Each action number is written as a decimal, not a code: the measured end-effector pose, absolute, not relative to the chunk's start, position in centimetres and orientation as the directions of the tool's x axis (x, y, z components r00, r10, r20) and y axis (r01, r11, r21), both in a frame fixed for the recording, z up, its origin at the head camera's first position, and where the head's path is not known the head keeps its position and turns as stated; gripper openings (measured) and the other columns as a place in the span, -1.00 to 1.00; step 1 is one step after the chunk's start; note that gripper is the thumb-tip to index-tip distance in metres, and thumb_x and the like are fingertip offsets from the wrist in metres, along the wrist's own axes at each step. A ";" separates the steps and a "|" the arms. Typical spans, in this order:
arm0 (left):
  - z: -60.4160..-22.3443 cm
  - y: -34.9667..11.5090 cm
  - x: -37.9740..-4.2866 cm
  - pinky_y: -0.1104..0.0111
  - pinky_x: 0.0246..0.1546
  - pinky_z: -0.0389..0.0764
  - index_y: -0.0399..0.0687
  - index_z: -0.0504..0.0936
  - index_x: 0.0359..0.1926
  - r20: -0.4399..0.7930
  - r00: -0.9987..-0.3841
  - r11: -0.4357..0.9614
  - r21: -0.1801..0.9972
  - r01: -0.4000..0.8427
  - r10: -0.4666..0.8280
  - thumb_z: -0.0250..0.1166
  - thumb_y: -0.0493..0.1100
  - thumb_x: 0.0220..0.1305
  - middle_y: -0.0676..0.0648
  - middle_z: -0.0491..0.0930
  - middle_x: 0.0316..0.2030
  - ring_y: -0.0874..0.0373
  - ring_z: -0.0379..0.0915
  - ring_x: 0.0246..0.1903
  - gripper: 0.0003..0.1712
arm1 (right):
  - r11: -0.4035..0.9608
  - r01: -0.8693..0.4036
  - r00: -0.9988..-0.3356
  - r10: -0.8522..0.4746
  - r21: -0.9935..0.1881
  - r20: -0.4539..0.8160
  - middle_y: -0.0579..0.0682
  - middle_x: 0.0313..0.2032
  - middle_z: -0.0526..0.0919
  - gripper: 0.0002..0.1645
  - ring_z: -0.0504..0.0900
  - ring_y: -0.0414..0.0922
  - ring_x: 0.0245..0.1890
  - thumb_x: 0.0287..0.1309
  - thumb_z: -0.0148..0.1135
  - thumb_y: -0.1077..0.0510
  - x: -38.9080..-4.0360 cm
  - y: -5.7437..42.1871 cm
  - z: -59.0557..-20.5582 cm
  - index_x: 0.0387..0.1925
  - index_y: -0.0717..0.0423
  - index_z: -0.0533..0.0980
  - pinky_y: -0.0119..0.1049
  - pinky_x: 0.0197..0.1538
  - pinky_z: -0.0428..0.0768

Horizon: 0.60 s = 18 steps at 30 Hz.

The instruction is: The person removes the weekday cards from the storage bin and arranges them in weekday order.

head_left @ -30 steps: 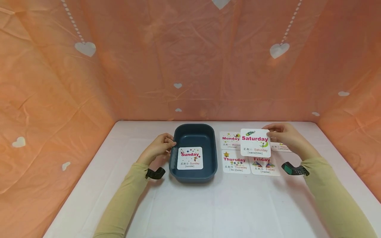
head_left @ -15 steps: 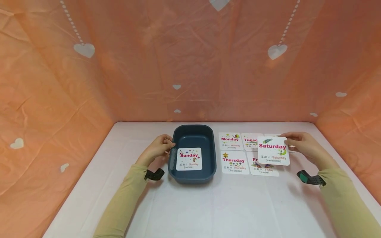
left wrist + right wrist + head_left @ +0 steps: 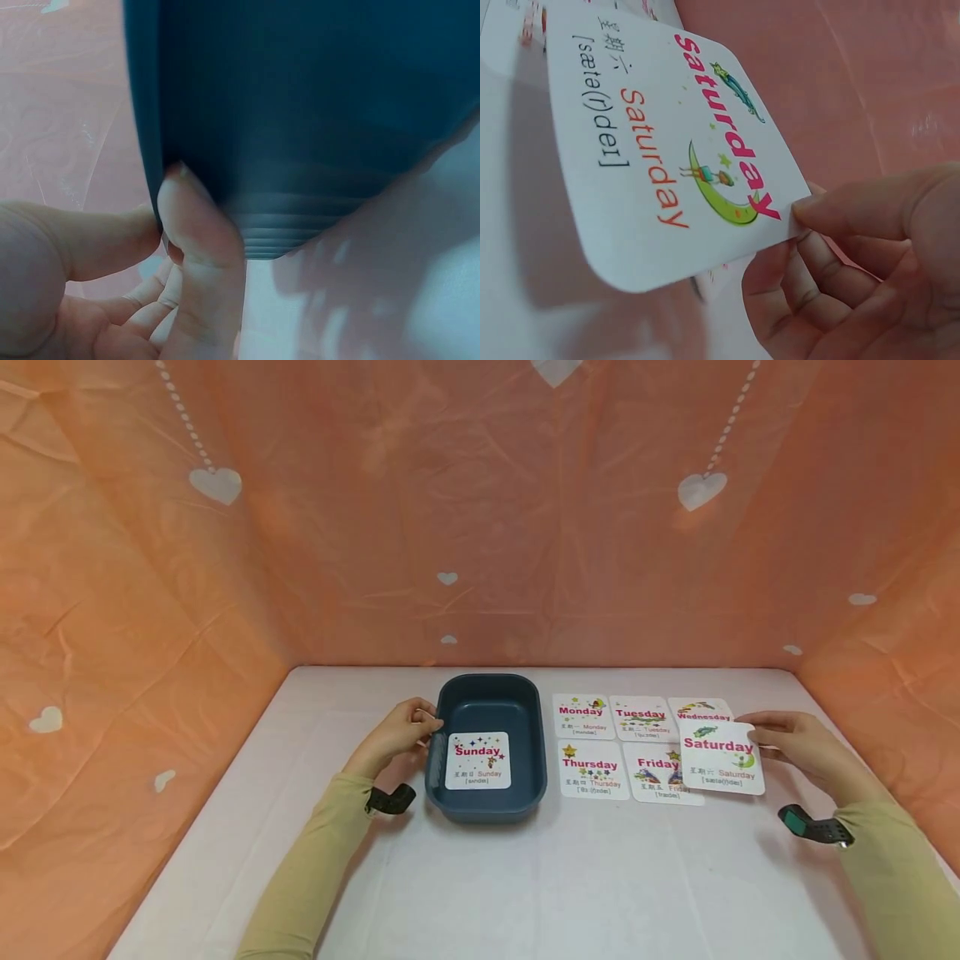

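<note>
My left hand (image 3: 397, 737) pinches the left rim of a dark blue tray (image 3: 487, 806) between thumb and index finger; the left wrist view shows this grip on the tray wall (image 3: 262, 97). Inside the tray lies a Sunday card (image 3: 477, 761). My right hand (image 3: 813, 756) pinches the right edge of a white Saturday card (image 3: 722, 757), text side up. The card is raised and overlaps the lower part of the Wednesday card (image 3: 701, 707) and the right edge of the Friday card (image 3: 660, 774). In the right wrist view the Saturday card (image 3: 660, 150) is held by a corner, apart from its shadow below.
Right of the tray, the Monday card (image 3: 580, 717) and Tuesday card (image 3: 643, 719) lie in a back row with Wednesday. The Thursday card (image 3: 594, 770) lies in front, left of Friday. An orange curtain (image 3: 525, 527) with hearts encloses the white table (image 3: 525, 893).
My right hand has carried the Saturday card to the right and toward me, uncovering Tuesday and most of Friday. My left hand keeps its hold on the tray.
</note>
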<state>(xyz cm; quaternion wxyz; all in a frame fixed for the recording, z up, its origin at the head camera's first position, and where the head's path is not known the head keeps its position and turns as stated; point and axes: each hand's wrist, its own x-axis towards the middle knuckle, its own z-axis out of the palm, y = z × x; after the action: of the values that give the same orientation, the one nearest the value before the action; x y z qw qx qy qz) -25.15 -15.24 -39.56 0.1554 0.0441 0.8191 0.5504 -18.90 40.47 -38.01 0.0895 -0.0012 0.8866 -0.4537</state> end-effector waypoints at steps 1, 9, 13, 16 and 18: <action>-39.6 -15.2 -25.2 0.30 -0.48 0.54 -0.39 0.34 0.05 -0.206 -0.948 0.391 0.915 -0.099 0.243 0.17 -0.27 0.35 -0.13 0.45 -0.43 0.10 0.45 -0.51 -0.66 | 0.586 0.084 -0.984 -0.080 -0.806 -0.161 0.06 -0.06 0.56 -0.45 0.54 -0.40 -0.26 0.38 0.03 0.18 -18.8 40.8 -38.1 0.20 0.56 0.26 -0.42 -0.17 0.59; -39.7 -15.3 -25.2 0.31 -0.47 0.55 -0.38 0.35 0.02 -0.198 -0.950 0.392 0.915 -0.092 0.240 0.17 -0.28 0.35 -0.11 0.45 -0.46 0.11 0.45 -0.50 -0.68 | 0.562 0.125 -0.979 -0.064 -0.818 -0.194 -0.18 -0.18 0.56 -0.41 0.54 -0.38 -0.28 0.37 0.06 0.15 -18.6 42.5 -38.6 0.19 0.59 0.24 -0.42 -0.20 0.59; -39.7 -15.2 -25.1 0.30 -0.45 0.56 -0.38 0.35 0.03 -0.193 -0.951 0.391 0.916 -0.088 0.240 0.18 -0.27 0.34 -0.12 0.46 -0.43 0.11 0.45 -0.50 -0.67 | 0.563 0.150 -0.972 -0.066 -0.812 -0.226 -0.15 -0.16 0.57 -0.38 0.55 -0.34 -0.28 0.37 0.07 0.10 -18.7 43.2 -38.7 0.19 0.57 0.26 -0.40 -0.20 0.59; -39.6 -15.2 -25.0 0.29 -0.45 0.56 -0.38 0.34 0.04 -0.192 -0.951 0.388 0.918 -0.087 0.242 0.17 -0.26 0.35 -0.13 0.47 -0.41 0.10 0.45 -0.49 -0.66 | 0.569 0.182 -0.964 -0.057 -0.802 -0.260 -0.06 -0.14 0.58 -0.36 0.55 -0.30 -0.29 0.36 0.10 0.05 -18.6 43.6 -38.8 0.19 0.54 0.27 -0.38 -0.20 0.59; -39.6 -15.2 -25.0 0.29 -0.45 0.55 -0.38 0.34 0.04 -0.192 -0.951 0.384 0.919 -0.087 0.244 0.17 -0.25 0.35 -0.14 0.47 -0.41 0.10 0.45 -0.48 -0.65 | 0.562 0.196 -0.960 -0.058 -0.803 -0.275 -0.03 -0.14 0.59 -0.36 0.56 -0.28 -0.29 0.36 0.10 0.05 -18.6 43.8 -38.9 0.18 0.55 0.27 -0.36 -0.21 0.59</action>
<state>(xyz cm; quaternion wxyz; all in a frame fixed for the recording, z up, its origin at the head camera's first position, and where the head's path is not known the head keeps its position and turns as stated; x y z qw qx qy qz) -24.98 -15.22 -39.63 0.1497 0.0479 0.8181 0.5531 -18.63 43.84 -38.92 0.1362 0.0395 0.8733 -0.4661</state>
